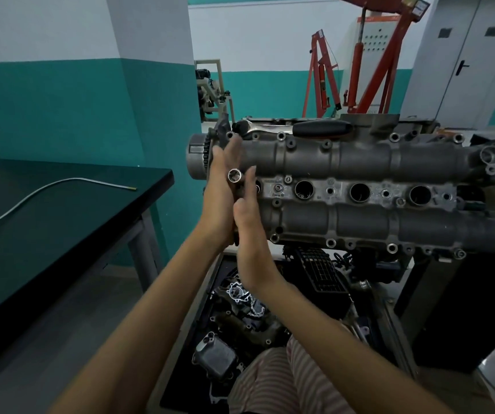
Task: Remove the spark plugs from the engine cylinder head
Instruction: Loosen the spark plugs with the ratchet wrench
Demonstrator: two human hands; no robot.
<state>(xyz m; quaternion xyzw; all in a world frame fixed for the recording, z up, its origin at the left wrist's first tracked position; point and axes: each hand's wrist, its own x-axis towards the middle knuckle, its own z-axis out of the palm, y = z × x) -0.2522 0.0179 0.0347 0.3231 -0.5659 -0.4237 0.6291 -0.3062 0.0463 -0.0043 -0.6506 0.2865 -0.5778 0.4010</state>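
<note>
Both palms flat with fingers straight, left hand and right hand press a socket between them, at nine o'clock of the cylinder head

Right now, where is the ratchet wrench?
In the head view the ratchet wrench lies along the far top edge of the cylinder head, left of centre, beyond both hands, which touch nothing of it.

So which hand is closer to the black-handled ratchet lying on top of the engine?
Left. The left hand reaches just below the ratchet head; the right hand sits lower, farther away.
</note>
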